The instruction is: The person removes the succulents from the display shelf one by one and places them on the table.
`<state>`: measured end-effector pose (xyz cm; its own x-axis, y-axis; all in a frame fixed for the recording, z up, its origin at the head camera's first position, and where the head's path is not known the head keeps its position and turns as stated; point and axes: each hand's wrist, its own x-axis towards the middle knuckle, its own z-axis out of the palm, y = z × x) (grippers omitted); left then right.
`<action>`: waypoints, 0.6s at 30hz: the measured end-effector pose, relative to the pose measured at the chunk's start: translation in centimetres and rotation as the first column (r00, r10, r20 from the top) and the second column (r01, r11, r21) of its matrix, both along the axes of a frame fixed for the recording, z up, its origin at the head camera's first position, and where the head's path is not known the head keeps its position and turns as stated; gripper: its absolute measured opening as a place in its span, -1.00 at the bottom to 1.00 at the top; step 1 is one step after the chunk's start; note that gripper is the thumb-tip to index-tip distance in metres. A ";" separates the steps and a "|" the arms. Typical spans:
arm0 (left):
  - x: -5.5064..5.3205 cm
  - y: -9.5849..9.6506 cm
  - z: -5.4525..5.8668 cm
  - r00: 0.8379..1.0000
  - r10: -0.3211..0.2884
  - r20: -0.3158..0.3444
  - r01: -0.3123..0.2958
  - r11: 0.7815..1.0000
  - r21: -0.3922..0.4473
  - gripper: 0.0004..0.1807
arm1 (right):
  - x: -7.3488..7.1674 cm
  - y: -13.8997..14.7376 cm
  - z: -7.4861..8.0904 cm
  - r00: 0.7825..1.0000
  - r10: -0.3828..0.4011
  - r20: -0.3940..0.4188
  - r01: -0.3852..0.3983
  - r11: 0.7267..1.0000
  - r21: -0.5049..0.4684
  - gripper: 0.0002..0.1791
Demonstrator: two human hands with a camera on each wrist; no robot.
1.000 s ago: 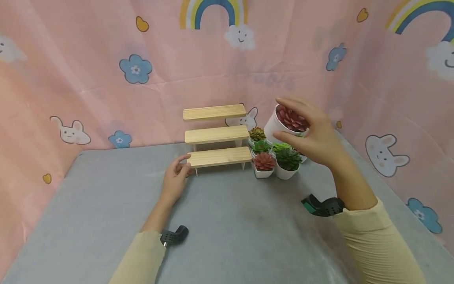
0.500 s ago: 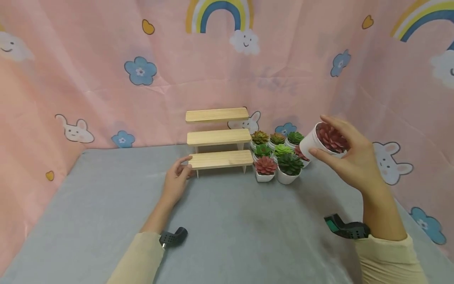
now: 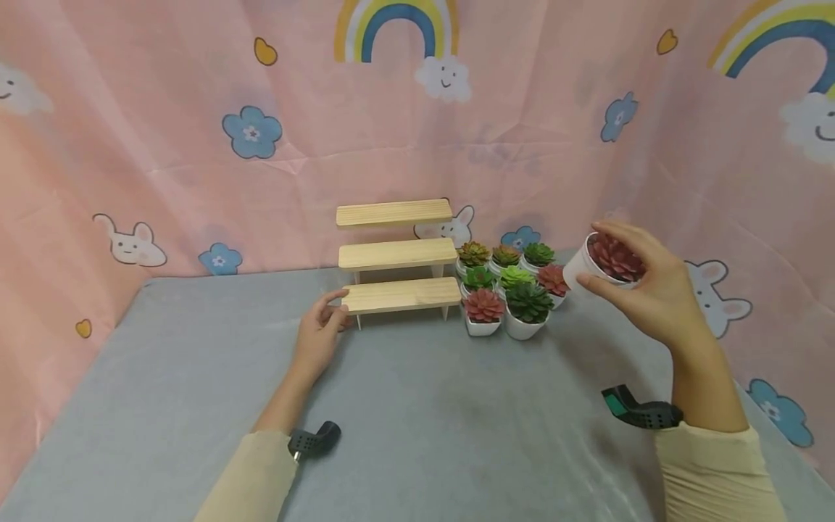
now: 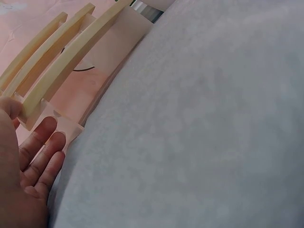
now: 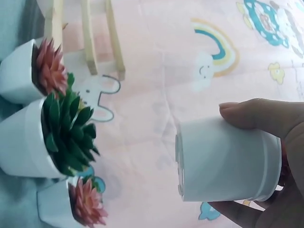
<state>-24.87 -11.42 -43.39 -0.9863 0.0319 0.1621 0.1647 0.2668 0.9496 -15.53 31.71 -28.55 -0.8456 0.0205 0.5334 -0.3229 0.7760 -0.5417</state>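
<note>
My right hand (image 3: 655,290) grips a white round pot (image 5: 228,159) holding a dark red artificial succulent (image 3: 615,257). The pot is tilted in the air, right of the other plants, with thumb and fingers on opposite sides. My left hand (image 3: 320,330) pinches the left end of the lowest board of a three-tier wooden display stand (image 3: 401,293). In the left wrist view, the thumb lies at the board's end (image 4: 31,111) while the other fingers (image 4: 45,166) hang loosely below it. The stand's three boards bear nothing.
Several potted succulents cluster against the stand's right side, including a pink one (image 3: 484,308), a dark green one (image 3: 530,304) and a red one (image 3: 553,279). A grey cloth (image 3: 417,420) covers the table. Pink printed curtain (image 3: 293,174) hangs behind and at the sides.
My right hand has carried the potted red succulent rightward and down, away from above the plant cluster, then nearly stopped. The left hand has stayed at the stand.
</note>
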 end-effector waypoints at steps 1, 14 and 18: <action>0.0 0.0 0.0 1.000 0.000 -0.007 0.000 1.000 -0.002 -0.61 | -0.1 0.2 -0.1 1.000 -0.007 0.009 0.007 1.000 0.012 -0.19; 0.0 0.1 -0.2 1.000 0.006 -0.014 -0.006 1.000 -0.007 -0.63 | -2.2 1.8 -2.9 0.984 -0.012 0.178 -0.009 0.993 0.118 -0.28; 0.1 0.1 -0.1 1.000 0.006 -0.014 -0.006 1.000 -0.012 -0.63 | -2.7 2.1 -3.8 0.975 -0.030 0.222 -0.001 0.990 0.140 -0.28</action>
<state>-24.80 -11.35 -43.48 -0.9841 0.0280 0.1751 0.1759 0.2788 0.9441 -18.21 33.81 -32.36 -0.9435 -0.0274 0.3302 -0.1948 0.8521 -0.4858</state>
